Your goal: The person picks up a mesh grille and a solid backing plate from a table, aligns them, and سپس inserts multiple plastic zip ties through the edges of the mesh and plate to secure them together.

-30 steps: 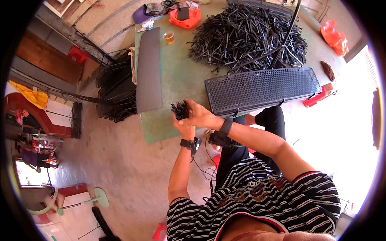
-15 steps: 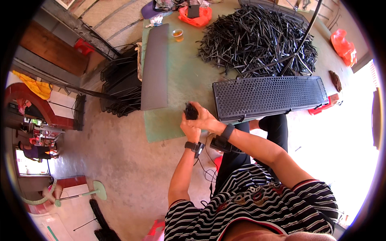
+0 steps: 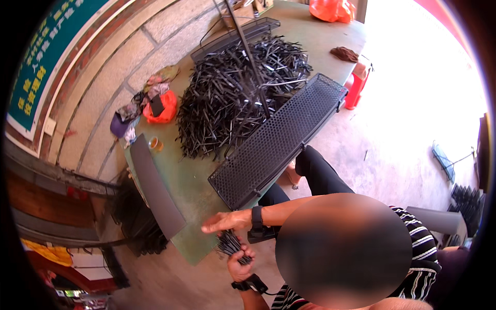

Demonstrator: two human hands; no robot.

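Observation:
A bundle of thin black strips [image 3: 227, 245] stands out of my left hand [image 3: 241, 261], whose fingers are wrapped round its lower end. Just above the bundle's other end, my right hand [image 3: 227, 221] is stretched out flat with straight fingers. Whether its palm touches the strip ends I cannot tell. Both hands are near the front corner of the green table [image 3: 194, 206]. Beside my right forearm lies a long black mesh rack [image 3: 281, 139], and behind it spreads a large heap of loose black strips [image 3: 222, 108].
A long dark grey board [image 3: 155, 186] lies along the table's left edge, with a small cup of amber liquid [image 3: 156, 143] by it. Orange-red plastic bags [image 3: 160, 107] and a brown bundle [image 3: 344, 53] rest farther back. A thin black pole [image 3: 248, 51] rises over the heap.
The view has turned, so the table appears tilted. My right hand has let go of the bundle and flattened out above it; my left hand keeps its hold.

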